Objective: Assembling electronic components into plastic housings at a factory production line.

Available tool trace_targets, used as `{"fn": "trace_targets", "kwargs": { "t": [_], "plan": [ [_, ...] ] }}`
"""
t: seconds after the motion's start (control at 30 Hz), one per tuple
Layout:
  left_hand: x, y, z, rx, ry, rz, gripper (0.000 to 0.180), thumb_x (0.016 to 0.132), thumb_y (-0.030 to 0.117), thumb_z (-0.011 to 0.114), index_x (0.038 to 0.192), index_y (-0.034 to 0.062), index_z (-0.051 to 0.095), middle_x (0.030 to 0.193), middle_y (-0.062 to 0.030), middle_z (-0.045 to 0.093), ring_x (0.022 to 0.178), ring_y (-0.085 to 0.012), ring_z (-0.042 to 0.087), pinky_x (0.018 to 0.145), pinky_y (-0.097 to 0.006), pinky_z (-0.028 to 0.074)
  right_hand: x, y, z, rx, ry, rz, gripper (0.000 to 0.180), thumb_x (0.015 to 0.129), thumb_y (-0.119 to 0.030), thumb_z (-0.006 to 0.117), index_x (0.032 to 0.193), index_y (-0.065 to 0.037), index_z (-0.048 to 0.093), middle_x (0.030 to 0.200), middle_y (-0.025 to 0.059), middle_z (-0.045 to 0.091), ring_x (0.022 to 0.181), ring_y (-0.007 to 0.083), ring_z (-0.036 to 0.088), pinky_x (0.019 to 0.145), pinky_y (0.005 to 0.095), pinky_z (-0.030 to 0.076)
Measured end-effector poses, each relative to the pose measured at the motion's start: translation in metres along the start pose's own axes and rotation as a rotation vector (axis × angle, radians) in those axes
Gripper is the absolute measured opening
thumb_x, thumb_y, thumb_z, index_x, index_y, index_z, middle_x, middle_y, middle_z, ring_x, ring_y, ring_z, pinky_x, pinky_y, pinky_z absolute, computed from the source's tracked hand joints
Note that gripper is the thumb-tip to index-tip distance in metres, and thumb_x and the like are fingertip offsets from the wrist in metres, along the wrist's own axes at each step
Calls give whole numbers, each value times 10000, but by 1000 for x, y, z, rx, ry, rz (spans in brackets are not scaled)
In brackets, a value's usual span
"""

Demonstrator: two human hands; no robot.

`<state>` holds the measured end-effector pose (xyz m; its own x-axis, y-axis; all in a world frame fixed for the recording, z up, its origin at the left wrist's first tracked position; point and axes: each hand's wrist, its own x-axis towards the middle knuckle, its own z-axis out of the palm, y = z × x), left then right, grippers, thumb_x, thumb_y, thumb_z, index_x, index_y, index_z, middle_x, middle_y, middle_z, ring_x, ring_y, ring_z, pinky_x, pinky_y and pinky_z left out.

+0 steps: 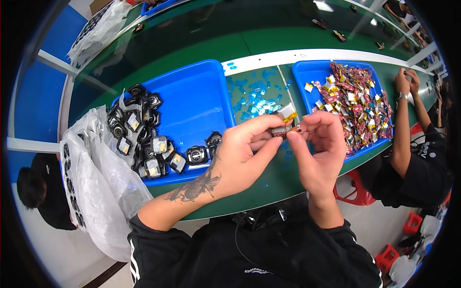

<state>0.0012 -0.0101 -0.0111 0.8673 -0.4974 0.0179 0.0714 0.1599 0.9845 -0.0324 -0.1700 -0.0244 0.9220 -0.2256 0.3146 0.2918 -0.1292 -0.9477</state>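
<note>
Above the green table, my left hand (240,158) is closed, pinching a small circuit board (279,133) between thumb and fingers. A silver pouch battery (286,111) with yellow tape stands up from the board on thin wires. From the other side, my right hand (321,152) is closed too, its thumb and index finger at the board's right end. The fingers hide much of the board. To the right, a blue tray (301,79) carries a heap of red boards with batteries (355,103). The left blue tray (194,91) contains several black watch cases (144,127).
Small blue film pieces (259,98) lie scattered between the trays. Clear plastic sheeting (96,158) hangs at the left tray's side. Beyond a white rail (269,56), a dark green conveyor belt (230,31) carries a few parts. A co-worker's arms (406,110) are at the right.
</note>
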Motion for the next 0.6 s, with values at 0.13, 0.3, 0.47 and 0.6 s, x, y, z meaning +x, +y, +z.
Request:
{"fn": "trace_targets", "kwargs": {
  "t": [0.13, 0.3, 0.47, 0.6],
  "plan": [
    [2, -2, 2, -114, 47, 49, 512, 920, -87, 512, 1389, 55, 365, 1140, -121, 630, 1065, -136, 618, 863, -261, 518, 2, -4, 0, -47, -16, 13, 352, 803, 71, 715, 1099, -5, 540, 881, 16, 581, 781, 68, 572, 677, 205, 462],
    [3, 1, 0, -47, 53, 30, 548, 913, -88, 524, 1394, 82, 323, 1125, -124, 629, 973, -95, 614, 833, -243, 506, 5, -4, -4, -113, -60, 30, 409, 790, 71, 721, 1139, -31, 537, 846, -2, 577, 728, 52, 533, 648, 194, 418],
    [4, 1, 3, -89, 66, -10, 522, 905, -88, 536, 1365, 72, 348, 1137, -129, 637, 964, -103, 626, 836, -245, 510, 7, -7, -10, -125, -79, 75, 445, 773, 61, 733, 1157, -42, 535, 870, 8, 589, 709, 45, 502, 641, 195, 405],
    [0, -1, 6, -76, 121, 2, 472, 905, -87, 534, 1322, 61, 370, 1155, -145, 651, 1017, -133, 638, 854, -257, 520, 7, -6, -4, -231, -69, 35, 475, 769, 62, 734, 1187, -30, 528, 915, 33, 599, 721, 58, 527, 651, 205, 465]
  ]
}}
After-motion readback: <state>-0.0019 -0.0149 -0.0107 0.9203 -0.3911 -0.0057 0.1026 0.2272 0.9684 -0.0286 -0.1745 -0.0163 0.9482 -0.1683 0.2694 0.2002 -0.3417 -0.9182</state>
